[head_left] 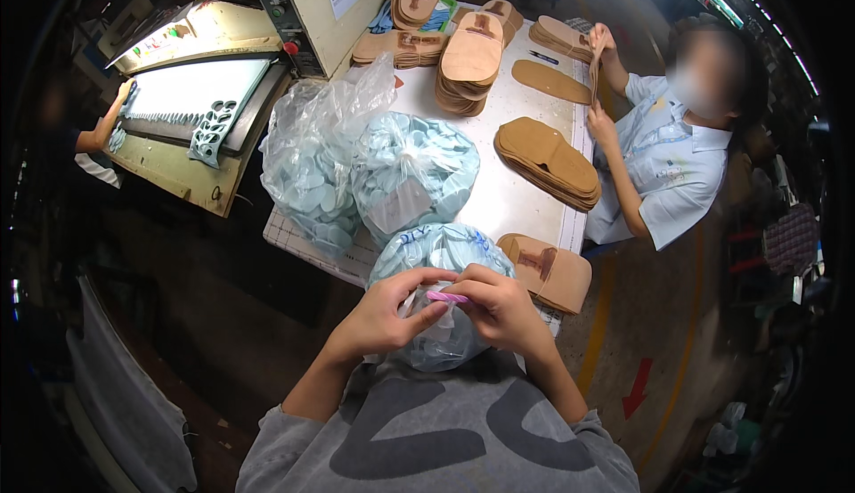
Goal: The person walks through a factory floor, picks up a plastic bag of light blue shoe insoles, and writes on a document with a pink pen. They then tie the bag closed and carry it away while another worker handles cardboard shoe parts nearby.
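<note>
1. A clear plastic bag (443, 261) packed with pale blue flat pieces rests at the near edge of the counter (517, 199), propped against the person's chest; judged from this position, the body acts as a backstop so the bag stays upright while its neck is handled
2. A small pink band (447, 297) lies across the gathered top of the bag, directly between the two hands and touching both
3. The left hand (385, 310) is curled, with fingers bent around the bunched plastic and the thumb pressing toward the band; it grips the bag's neck from the left
4. The right hand (500, 308) is also curled nearly closed, with fingertips pinching the right end of the band above the bag
5. The hands meet over the bag with knuckles close together; the bag's bulk sits below and beyond them, its lower part hidden by the hands and grey sweater
6. Two more bags (356, 172) of the same blue pieces stand just beyond on the counter, touching one another, their tops loosely bunched
7. A tan sole-shaped stack (550, 270) lies just right of the held bag; further stacks (548, 162) lie apart across the counter
8. A second person's hands (598, 48) hold a tan piece at the far right corner
9. A press machine (196, 92) with a lit bed stands to the left, with another person's arm (105, 123) reaching onto it
</note>
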`<state>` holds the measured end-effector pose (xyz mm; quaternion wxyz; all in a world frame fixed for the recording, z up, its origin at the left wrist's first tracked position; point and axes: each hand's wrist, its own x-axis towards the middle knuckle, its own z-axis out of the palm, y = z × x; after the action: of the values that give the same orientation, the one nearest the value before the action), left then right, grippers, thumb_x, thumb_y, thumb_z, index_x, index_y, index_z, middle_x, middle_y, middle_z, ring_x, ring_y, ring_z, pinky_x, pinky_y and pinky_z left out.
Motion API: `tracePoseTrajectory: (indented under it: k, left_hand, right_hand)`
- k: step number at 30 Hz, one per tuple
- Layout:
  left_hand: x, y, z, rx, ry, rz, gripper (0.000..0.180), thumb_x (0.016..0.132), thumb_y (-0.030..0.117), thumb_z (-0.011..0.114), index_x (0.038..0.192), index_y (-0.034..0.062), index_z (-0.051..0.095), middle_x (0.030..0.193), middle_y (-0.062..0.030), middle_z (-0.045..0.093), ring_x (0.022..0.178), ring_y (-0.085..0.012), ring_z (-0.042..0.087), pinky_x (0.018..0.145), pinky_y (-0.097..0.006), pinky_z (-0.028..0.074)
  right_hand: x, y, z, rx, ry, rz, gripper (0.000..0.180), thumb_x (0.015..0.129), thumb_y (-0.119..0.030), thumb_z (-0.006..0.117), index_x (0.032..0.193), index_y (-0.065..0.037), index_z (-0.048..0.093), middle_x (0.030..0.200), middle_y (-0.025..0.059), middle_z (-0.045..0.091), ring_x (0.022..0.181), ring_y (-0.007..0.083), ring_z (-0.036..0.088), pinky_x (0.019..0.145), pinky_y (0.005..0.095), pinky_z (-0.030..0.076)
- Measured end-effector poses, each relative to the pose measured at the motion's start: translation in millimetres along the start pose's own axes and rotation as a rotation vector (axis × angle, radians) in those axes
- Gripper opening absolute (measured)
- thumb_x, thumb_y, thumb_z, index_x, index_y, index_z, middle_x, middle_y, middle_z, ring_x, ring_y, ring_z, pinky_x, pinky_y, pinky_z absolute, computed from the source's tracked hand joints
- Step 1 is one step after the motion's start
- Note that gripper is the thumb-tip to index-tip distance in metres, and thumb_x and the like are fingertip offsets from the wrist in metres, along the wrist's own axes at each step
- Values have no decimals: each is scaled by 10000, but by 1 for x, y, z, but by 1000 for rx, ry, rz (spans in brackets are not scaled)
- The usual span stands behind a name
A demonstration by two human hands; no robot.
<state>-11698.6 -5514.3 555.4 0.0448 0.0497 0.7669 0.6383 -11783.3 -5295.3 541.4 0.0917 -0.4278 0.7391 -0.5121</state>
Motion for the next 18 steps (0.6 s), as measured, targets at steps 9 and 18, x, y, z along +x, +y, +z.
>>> tracePoseTrajectory:
  k: [9,18]
  left_hand:
    - [10,7,25,433,409,53,247,786,58,775,1032,71,760,923,-66,709,718,-249,681,666,-339,524]
    - [18,-2,35,642,588,280,216,759,116,822,949,138,724,864,-26,639,721,-271,666,646,-406,512]
  right_hand:
    - [-2,-10,3,-167,140,128,447,848,11,794,1217,-39,548,961,128,740,699,233,708,643,339,541]
    - [3,1,10,85,228,191,320,926,111,664,1195,0,530,946,142,729,812,197,733,714,314,554]
